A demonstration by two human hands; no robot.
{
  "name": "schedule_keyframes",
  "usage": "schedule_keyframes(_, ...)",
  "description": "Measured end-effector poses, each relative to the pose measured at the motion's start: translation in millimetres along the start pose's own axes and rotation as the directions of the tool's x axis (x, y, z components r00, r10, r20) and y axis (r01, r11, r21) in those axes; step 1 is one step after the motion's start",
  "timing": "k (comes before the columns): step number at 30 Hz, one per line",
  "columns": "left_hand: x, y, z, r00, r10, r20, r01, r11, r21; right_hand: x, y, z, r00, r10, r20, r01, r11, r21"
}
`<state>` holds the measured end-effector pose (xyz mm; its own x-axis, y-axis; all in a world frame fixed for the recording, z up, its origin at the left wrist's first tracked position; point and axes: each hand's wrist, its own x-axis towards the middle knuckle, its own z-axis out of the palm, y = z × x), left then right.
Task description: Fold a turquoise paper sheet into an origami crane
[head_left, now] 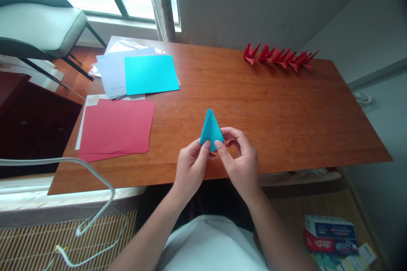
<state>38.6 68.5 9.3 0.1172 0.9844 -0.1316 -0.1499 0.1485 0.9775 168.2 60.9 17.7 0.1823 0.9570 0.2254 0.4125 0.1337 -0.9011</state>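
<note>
A small folded piece of blue paper point(210, 128), kite-shaped with its narrow split tip pointing away from me, is held up over the near part of the table. My left hand point(193, 161) pinches its lower left edge, thumb on the front face. On the lower right edge, my right hand point(239, 156) grips it the same way, with thumb in front and fingers behind. The fingertips behind the paper are partly hidden.
On the wooden table point(286, 114), red sheets point(117, 129) lie at left, with blue sheets point(151, 74) on white paper point(110, 74) behind them. Several red paper cranes point(281, 57) line the back right. A white cable point(95, 173) loops at lower left; boxes point(330, 235) lie at lower right.
</note>
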Motion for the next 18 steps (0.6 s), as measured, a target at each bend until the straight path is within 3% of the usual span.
schedule_keyframes(3, -1, -4, -2.5, 0.984, 0.176, 0.008, -0.170, 0.934, 0.313, -3, -2, 4, 1.000, 0.030, 0.009, -0.030, 0.999, 0.026)
schedule_keyframes(6, -2, -5, -4.2, 0.932, 0.350, 0.091, -0.333, 0.731, 0.595, -1, -8, 7, 0.999, 0.003, 0.051, -0.003, 1.000, -0.003)
schedule_keyframes(10, -4, -3, -3.2, 0.869, 0.459, 0.184, -0.433, 0.525, 0.733, 2, -10, 7, 0.995, -0.015, 0.094, 0.014, 1.000, 0.010)
schedule_keyframes(13, -6, 1, -3.9, 0.884, 0.422, 0.198, -0.427, 0.559, 0.711, 5, -5, 3, 0.989, 0.033, 0.143, -0.052, 0.991, 0.127)
schedule_keyframes(18, -7, 8, -8.9, 0.942, 0.272, 0.196, -0.335, 0.777, 0.533, 9, 2, -4, 0.966, 0.071, 0.247, -0.143, 0.947, 0.287)
